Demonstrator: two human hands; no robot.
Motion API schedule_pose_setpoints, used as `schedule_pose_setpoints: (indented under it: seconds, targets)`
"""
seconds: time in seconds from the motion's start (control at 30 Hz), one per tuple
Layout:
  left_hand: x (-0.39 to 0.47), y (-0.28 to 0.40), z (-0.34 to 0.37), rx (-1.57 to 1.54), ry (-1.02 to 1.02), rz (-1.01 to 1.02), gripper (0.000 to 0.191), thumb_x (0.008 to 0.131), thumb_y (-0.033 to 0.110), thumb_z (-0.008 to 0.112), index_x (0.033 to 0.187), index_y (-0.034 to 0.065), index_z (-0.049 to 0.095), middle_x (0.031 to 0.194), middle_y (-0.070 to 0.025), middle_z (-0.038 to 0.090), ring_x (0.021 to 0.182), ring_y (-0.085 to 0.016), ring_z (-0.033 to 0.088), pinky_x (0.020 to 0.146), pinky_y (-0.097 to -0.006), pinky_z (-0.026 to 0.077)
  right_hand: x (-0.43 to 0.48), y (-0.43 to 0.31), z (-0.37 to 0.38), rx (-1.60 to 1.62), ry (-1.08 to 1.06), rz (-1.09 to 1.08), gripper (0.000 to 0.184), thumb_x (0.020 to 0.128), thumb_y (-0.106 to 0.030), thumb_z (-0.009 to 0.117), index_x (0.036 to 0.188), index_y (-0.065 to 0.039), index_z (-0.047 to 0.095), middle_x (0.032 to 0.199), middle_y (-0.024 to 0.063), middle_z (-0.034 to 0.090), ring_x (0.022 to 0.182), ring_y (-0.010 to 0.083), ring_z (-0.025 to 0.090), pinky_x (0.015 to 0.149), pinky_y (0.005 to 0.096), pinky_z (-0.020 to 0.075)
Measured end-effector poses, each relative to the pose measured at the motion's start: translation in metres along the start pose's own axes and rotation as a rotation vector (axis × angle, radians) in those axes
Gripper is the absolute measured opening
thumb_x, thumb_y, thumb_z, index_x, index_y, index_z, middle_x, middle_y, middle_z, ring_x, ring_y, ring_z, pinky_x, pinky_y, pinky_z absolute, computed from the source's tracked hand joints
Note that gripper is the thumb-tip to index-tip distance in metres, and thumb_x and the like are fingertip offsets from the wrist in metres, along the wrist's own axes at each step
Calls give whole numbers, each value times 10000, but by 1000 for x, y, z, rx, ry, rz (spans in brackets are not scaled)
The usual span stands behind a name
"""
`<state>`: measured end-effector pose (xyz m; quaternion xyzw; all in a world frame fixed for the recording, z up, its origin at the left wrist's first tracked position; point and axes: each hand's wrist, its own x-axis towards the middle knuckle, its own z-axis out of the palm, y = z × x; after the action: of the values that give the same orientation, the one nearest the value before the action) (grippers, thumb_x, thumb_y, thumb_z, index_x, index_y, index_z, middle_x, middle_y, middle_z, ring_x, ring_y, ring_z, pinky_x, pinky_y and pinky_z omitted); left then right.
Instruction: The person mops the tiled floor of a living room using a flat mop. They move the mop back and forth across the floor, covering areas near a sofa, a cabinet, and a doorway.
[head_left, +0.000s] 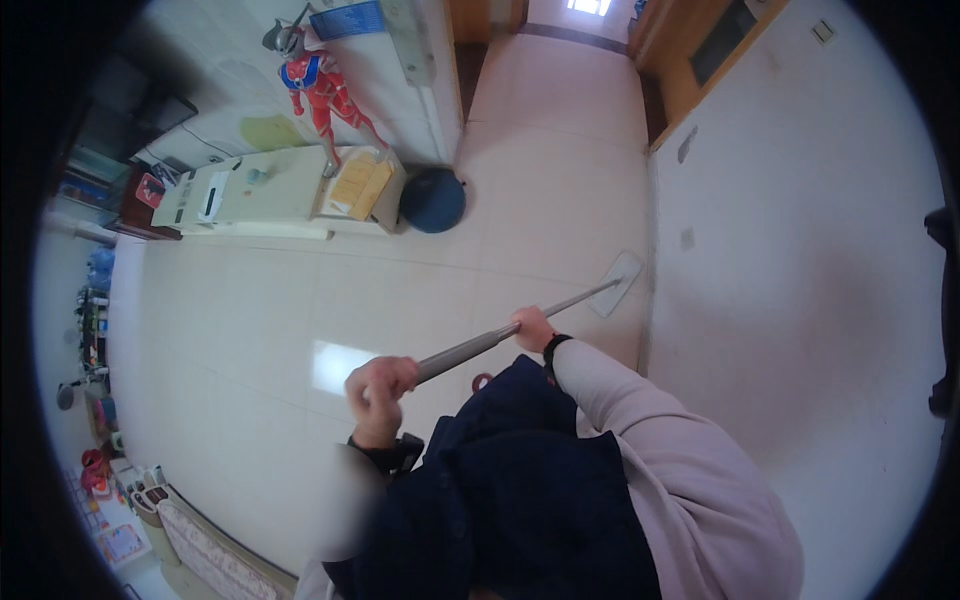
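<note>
A flat mop slants across the view, its grey handle (461, 355) running away from me to the right. My left hand (379, 390) is wrapped around the near end of the handle, hiding its tip. Farther down, my right hand (534, 328) grips the thinner metal part of the pole. The rectangular mop head (616, 283) rests on the pale tiled floor (420, 300), close to the base of the white wall on the right. Both wrists wear black bands.
A low cabinet (281, 187) carries a red and silver toy figure (319, 86) and yellowish cardboard (360, 184). Beside it sits a dark round object (433, 200). The right wall (765, 300) borders the floor. A doorway opens ahead; a couch (217, 547) stands at lower left.
</note>
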<state>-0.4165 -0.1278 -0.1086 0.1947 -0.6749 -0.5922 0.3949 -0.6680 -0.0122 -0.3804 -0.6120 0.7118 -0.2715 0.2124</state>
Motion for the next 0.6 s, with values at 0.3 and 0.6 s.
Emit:
schedule_pose_setpoints:
  seconds: [0.3, 0.6]
  targets:
    - [-38, 153, -78, 237, 470, 121, 414, 997, 310, 362, 642, 101, 324, 525, -8, 292, 430, -110, 260, 433, -267, 273, 81, -195, 60, 437, -275, -368, 61, 596, -7, 525, 608, -64, 542, 663, 166, 578, 690, 398, 564, 611, 505, 421]
    - [-83, 164, -66, 717, 657, 180, 409, 963, 240, 348, 616, 24, 349, 524, -101, 389, 444, -195, 366, 437, -325, 341, 158, -318, 185, 588, -380, -760, 64, 640, -75, 542, 587, -78, 506, 637, 141, 548, 674, 367, 556, 638, 445, 446]
